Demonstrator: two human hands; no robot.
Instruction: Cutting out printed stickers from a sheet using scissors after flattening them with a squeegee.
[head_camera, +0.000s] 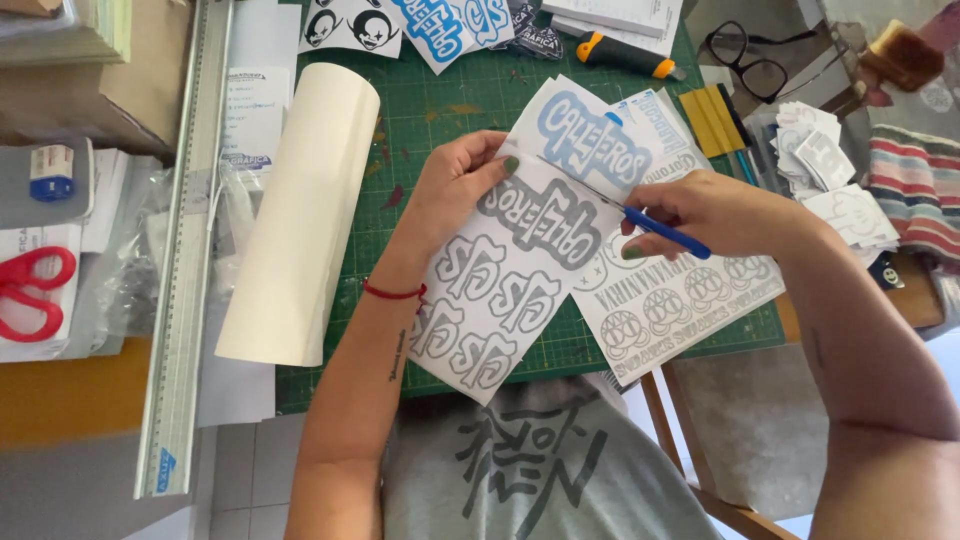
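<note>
We are looking down on a green cutting mat (450, 110) crowded with printed vinyl. Our left hand (455, 190) is pinching the top edge of a grey sticker sheet (500, 290), thumb over the face and fingers curled behind, and is holding it slightly lifted above the mat. Our right hand (700, 215) is clenched around the blue handles of a pair of scissors (640, 222), whose thin blades are running up-left along the seam between the grey sheet and a blue lettered sticker (590, 135) just above it. We cannot tell how far apart the blades are standing.

Underneath, a second sheet of round face stickers (680, 305) is lying flat and touching the grey one. A cream roll of backing paper (300, 210) is lying on the mat's left side, beside a long metal ruler (185, 250). Red scissors (30, 290) are sitting far left, an orange-and-black utility knife (625, 55) and black glasses (750, 65) at the top, and a pile of cut stickers (825, 175) at the right.

Risks as we are judging them:
- The cut line is passing close to the grey lettering, so a wander could nick the print.
- The sheet is being held by one edge only, so it could flex and skew the cut.
- The left fingertips are sitting near the blade tips.
- The lower sheet could get caught.
</note>
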